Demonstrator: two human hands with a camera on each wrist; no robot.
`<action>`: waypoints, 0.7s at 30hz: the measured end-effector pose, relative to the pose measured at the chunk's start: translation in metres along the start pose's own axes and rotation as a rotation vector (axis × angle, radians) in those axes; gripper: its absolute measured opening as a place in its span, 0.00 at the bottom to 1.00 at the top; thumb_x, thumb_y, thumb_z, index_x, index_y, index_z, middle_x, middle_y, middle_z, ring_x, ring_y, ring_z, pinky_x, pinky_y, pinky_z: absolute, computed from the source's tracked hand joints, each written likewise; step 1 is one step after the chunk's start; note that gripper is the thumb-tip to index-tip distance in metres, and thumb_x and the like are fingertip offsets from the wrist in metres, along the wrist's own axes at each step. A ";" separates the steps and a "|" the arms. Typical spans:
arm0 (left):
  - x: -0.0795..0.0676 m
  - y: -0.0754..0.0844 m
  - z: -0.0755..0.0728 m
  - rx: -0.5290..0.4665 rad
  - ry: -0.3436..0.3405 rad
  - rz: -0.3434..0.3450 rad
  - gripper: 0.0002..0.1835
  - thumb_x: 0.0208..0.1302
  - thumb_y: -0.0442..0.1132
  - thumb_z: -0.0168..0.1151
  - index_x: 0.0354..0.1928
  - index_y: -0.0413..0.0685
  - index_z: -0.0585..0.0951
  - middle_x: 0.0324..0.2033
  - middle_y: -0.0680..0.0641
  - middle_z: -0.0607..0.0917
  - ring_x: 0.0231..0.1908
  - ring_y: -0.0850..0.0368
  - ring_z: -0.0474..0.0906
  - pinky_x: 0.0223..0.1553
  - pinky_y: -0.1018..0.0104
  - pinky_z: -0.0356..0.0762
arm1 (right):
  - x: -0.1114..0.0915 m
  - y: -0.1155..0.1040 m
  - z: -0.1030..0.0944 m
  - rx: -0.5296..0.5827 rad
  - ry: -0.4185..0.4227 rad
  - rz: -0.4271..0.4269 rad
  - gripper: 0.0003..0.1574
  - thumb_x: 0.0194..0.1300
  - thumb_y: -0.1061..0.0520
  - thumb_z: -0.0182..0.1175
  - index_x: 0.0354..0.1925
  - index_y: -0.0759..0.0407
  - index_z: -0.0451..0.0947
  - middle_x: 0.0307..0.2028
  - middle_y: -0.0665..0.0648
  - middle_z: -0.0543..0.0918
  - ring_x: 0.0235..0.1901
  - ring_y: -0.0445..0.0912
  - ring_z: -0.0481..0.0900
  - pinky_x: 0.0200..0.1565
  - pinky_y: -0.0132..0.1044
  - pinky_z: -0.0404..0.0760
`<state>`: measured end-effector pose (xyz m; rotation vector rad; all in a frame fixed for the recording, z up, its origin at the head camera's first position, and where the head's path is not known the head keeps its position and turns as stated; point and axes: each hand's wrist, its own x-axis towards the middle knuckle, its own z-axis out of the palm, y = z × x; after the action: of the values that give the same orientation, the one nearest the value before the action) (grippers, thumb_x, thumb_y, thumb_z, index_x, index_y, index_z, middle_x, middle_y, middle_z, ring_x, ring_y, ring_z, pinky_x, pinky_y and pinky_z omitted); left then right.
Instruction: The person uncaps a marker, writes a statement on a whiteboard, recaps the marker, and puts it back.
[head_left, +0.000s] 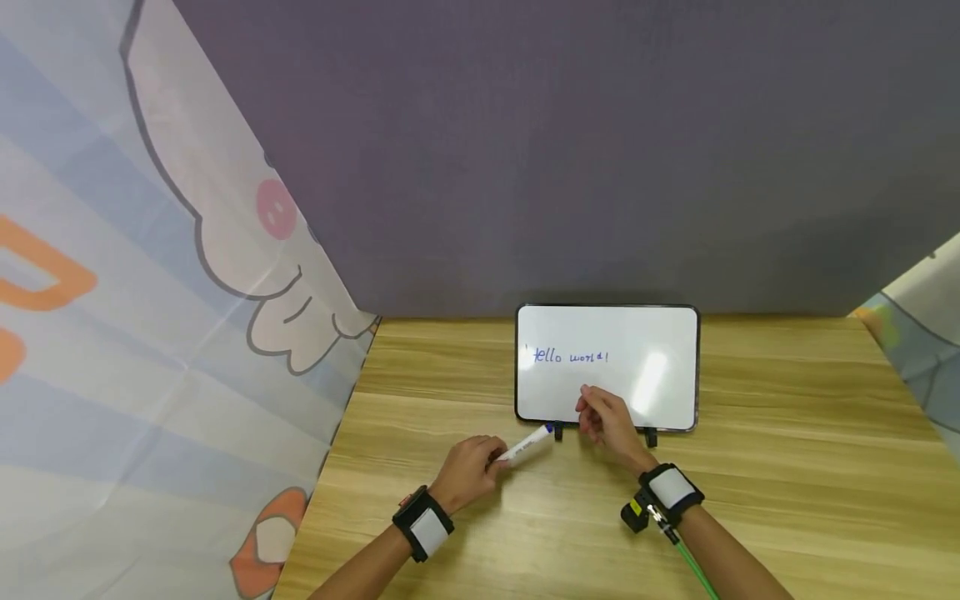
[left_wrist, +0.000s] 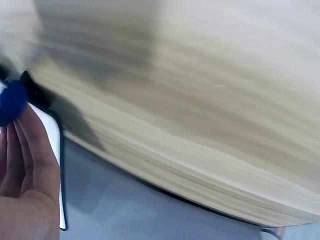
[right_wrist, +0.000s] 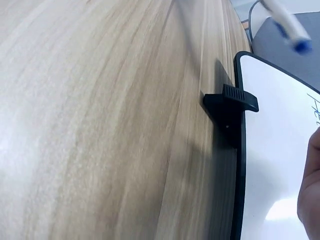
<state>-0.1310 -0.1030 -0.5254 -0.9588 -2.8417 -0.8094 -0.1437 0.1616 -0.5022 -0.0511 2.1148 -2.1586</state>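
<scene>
A white marker with a blue end (head_left: 527, 443) is pinched between the thumb and fingers of my left hand (head_left: 467, 473), its blue end pointing toward the whiteboard. In the left wrist view, the round blue end (left_wrist: 13, 102) covers part of the fingers. The whiteboard (head_left: 652, 329) has a dark frame and stands on the table, with "Hello world!" in blue handwriting (head_left: 572, 356). My right hand (head_left: 611, 425) is in front of the board's lower edge, fingers loosely bent, and nothing shows in it. Only part of that hand enters the right wrist view.
Two black stand clips (head_left: 651, 437) hold the board's bottom edge; one clip (right_wrist: 231, 107) shows closely in the right wrist view. The wood-grain table (head_left: 780, 467) meets a grey panel (head_left: 562, 167) behind. A cartoon-printed cloth (head_left: 150, 375) hangs at left. A green cable (head_left: 696, 568) runs from the right wrist.
</scene>
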 end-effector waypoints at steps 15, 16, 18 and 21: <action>-0.035 -0.016 0.001 -0.030 0.016 -0.353 0.07 0.50 0.37 0.66 0.19 0.47 0.78 0.14 0.55 0.77 0.14 0.71 0.65 0.13 0.78 0.62 | -0.002 -0.006 -0.010 -0.018 0.133 -0.010 0.21 0.73 0.52 0.41 0.27 0.62 0.70 0.16 0.57 0.73 0.12 0.44 0.67 0.12 0.43 0.65; -0.036 -0.017 0.001 -0.021 0.023 -0.364 0.08 0.49 0.36 0.66 0.19 0.47 0.78 0.14 0.55 0.77 0.14 0.70 0.65 0.13 0.78 0.62 | -0.002 -0.006 -0.011 -0.021 0.141 -0.008 0.21 0.73 0.52 0.42 0.27 0.61 0.70 0.16 0.57 0.73 0.12 0.44 0.67 0.13 0.44 0.65; -0.038 -0.018 0.001 -0.004 0.027 -0.382 0.08 0.48 0.36 0.66 0.18 0.47 0.77 0.13 0.55 0.76 0.14 0.70 0.65 0.13 0.77 0.61 | -0.003 -0.006 -0.013 -0.024 0.154 -0.006 0.22 0.73 0.53 0.42 0.27 0.64 0.70 0.16 0.57 0.73 0.12 0.43 0.67 0.13 0.44 0.65; -0.041 -0.020 0.002 0.007 0.022 -0.395 0.09 0.48 0.36 0.66 0.17 0.47 0.76 0.12 0.55 0.75 0.13 0.69 0.64 0.12 0.77 0.61 | -0.002 -0.005 -0.016 -0.021 0.170 -0.005 0.24 0.73 0.53 0.42 0.30 0.74 0.68 0.16 0.55 0.73 0.12 0.41 0.67 0.12 0.44 0.65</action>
<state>-0.1089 -0.1385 -0.5444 -0.3834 -3.0546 -0.8266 -0.1433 0.1780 -0.4973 0.1305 2.2281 -2.2168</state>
